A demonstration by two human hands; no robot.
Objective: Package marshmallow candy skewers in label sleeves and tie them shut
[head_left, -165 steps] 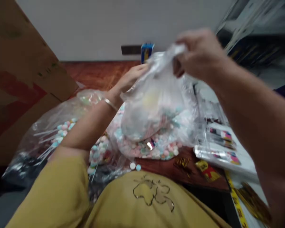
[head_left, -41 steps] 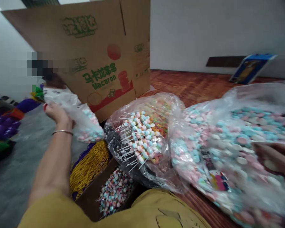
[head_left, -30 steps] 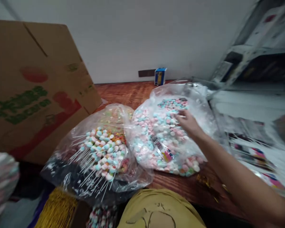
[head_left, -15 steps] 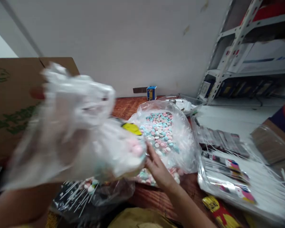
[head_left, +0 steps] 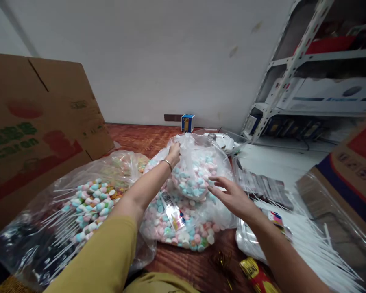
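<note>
A clear plastic bag of pink, blue and white candies (head_left: 190,179) rests on top of a larger spread bag of similar candies (head_left: 183,240). My left hand (head_left: 174,152), with a bangle at the wrist, is closed on the gathered top of the upper bag. My right hand (head_left: 228,193) is open at the bag's right side, fingers apart. A small printed packet (head_left: 173,211) lies on the lower candies. At the left, candy skewers on white sticks (head_left: 93,203) lie on clear plastic.
A cardboard box (head_left: 49,114) stands at the left. Bundled white sticks (head_left: 311,240) and printed packets lie at the right, beside another carton (head_left: 354,175). A small blue box (head_left: 187,123) and a clear tray (head_left: 228,140) are at the back, near metal shelving (head_left: 288,77).
The white plastic bag has moved from the left onto the candies in the middle. My left hand now shows at its top, and my right hand has come off the bag's side.
</note>
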